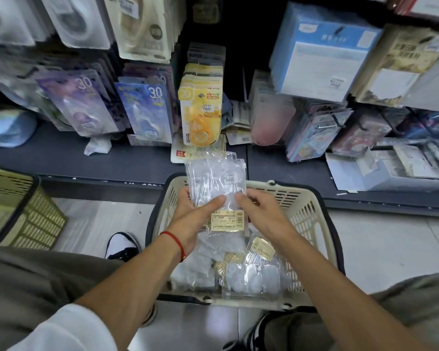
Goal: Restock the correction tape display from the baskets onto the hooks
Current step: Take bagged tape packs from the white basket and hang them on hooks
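I see both hands over the cream basket [312, 216], w/ a clear pack [214, 181] held up between them. The left hand [195, 216] grips the pack's left side, thumb curled over the front, other fingers behind it. The right hand [261, 214] pinches the pack's right edge, thumb on the front. A gold label [227, 220] sits on the bottom part of the pack, just under the thumbs. The pack's top end pokes up past the basket's far rim.

More clear packs [251, 272] lie in a pile in the basket, mostly at the near side, some w/ gold labels too. I can't tell how many.

The left wrist has a red string [175, 243] around it.

Above the pack, on the display, a row of yellow tape packs [200, 110] hangs from a hook, right over the dark shelf [61, 155]. To the left of them hang blue packs [147, 110] & purple packs [84, 102], both marked 30. A white crumpled bit [98, 145] lies on the shelf under those. Big boxes [322, 51] hang at the top right.

A green basket [31, 216] stands on the floor at the left edge. A black & white shoe [123, 245] is on the floor between the two baskets.
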Motion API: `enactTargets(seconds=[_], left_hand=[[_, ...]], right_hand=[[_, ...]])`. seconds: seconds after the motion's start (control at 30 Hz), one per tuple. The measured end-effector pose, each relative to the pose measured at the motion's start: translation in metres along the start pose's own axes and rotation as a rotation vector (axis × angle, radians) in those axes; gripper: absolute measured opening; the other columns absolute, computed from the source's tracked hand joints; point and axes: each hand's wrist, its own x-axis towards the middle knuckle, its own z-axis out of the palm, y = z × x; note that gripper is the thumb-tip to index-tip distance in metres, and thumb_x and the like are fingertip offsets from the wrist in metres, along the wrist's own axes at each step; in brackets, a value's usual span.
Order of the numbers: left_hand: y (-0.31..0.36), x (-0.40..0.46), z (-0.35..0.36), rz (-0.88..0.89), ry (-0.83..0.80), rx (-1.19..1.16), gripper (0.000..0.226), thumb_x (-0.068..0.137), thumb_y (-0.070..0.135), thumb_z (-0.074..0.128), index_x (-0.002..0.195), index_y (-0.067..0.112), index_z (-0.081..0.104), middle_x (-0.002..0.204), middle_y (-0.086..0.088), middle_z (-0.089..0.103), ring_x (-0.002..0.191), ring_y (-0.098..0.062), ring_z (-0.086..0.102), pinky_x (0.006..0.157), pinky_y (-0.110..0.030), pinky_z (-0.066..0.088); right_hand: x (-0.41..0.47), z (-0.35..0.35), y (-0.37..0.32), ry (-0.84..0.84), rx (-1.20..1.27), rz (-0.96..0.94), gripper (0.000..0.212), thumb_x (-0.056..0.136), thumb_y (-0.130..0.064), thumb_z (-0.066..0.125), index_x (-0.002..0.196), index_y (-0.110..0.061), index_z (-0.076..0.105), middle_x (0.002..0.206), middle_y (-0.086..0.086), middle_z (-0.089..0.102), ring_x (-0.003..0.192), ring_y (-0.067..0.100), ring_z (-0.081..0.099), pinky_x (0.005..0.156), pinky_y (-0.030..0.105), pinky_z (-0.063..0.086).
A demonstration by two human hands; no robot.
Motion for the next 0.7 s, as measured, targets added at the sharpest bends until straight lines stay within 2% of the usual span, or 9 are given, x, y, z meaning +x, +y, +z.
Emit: enactTargets(seconds=[0.03,0.1,0.17,0.27,0.37,0.43,0.57,0.63,0.7], left_hand=[[0.011,0.000,0.003,0.051,-0.006,-0.021,0.081,0.066,0.032,0.098,0.129,0.026,0.048,0.120,-0.005,0.077,0.105,-0.028,0.076,0.089,-0.053,0.062],[0.040,0.001,0.010,0.161,-0.023,-0.053,0.082,0.063,0.033,0.096,0.130,0.021,0.048,0.117,-0.006,0.077,0.104,-0.028,0.077,0.084,-0.048,0.063],[0.075,0.001,0.015,0.272,-0.029,-0.029,0.083,0.060,0.036,0.095,0.128,0.022,0.049,0.111,-0.004,0.078,0.101,-0.028,0.077,0.085,-0.048,0.063],[0.132,0.002,0.016,0.429,-0.028,0.044,0.077,0.055,0.038,0.093,0.119,0.032,0.050,0.108,0.003,0.078,0.102,-0.025,0.077,0.087,-0.044,0.063],[0.181,-0.002,0.011,0.555,-0.011,0.120,0.077,0.054,0.041,0.094,0.117,0.033,0.050,0.111,0.005,0.077,0.104,-0.021,0.076,0.091,-0.046,0.062],[0.205,-0.004,0.004,0.613,0.010,0.178,0.081,0.053,0.044,0.097,0.118,0.033,0.050,0.109,0.009,0.077,0.103,-0.016,0.076,0.091,-0.043,0.063],[0.222,-0.004,-0.010,0.588,0.011,0.105,0.096,0.041,0.052,0.104,0.120,0.035,0.051,0.113,0.004,0.079,0.102,-0.021,0.078,0.090,-0.046,0.063],[0.221,-0.002,-0.010,0.525,0.009,0.030,0.108,0.031,0.057,0.105,0.122,0.036,0.051,0.113,0.000,0.079,0.098,-0.024,0.079,0.084,-0.047,0.064],[0.219,0.002,-0.009,0.500,0.040,0.018,0.112,0.029,0.058,0.105,0.125,0.036,0.051,0.113,0.003,0.079,0.100,-0.024,0.079,0.088,-0.051,0.062]], right_hand=[[0.002,-0.003,-0.010,0.024,0.020,-0.063,0.027,0.105,-0.036,0.062,0.098,-0.013,0.074,0.089,0.004,0.074,0.082,0.013,0.068,0.082,0.040,0.055],[0.010,-0.009,-0.036,0.082,0.084,-0.177,0.030,0.102,-0.041,0.066,0.103,-0.012,0.073,0.094,0.007,0.075,0.086,0.017,0.070,0.085,0.043,0.056],[0.022,-0.014,-0.069,0.162,0.148,-0.279,0.030,0.099,-0.046,0.068,0.108,-0.017,0.071,0.101,0.006,0.078,0.097,0.025,0.074,0.091,0.046,0.058],[0.038,-0.021,-0.121,0.320,0.223,-0.431,0.033,0.095,-0.053,0.072,0.112,-0.025,0.068,0.102,-0.003,0.076,0.096,0.014,0.073,0.090,0.039,0.060],[0.049,-0.028,-0.169,0.405,0.242,-0.512,0.030,0.089,-0.060,0.072,0.102,-0.034,0.066,0.089,-0.008,0.076,0.082,0.005,0.074,0.076,0.034,0.059],[0.055,-0.029,-0.193,0.391,0.283,-0.528,0.029,0.088,-0.059,0.074,0.095,-0.032,0.066,0.084,-0.007,0.077,0.076,0.008,0.075,0.069,0.035,0.058],[0.065,-0.024,-0.217,0.248,0.392,-0.528,0.022,0.090,-0.050,0.073,0.095,-0.029,0.068,0.086,0.006,0.076,0.082,0.028,0.077,0.075,0.049,0.063],[0.070,-0.021,-0.223,0.213,0.425,-0.524,0.015,0.089,-0.044,0.070,0.090,-0.030,0.066,0.081,0.003,0.069,0.078,0.027,0.073,0.073,0.048,0.061],[0.077,-0.018,-0.229,0.245,0.449,-0.517,0.018,0.087,-0.041,0.068,0.087,-0.024,0.064,0.079,-0.001,0.064,0.074,0.022,0.065,0.071,0.046,0.056]])
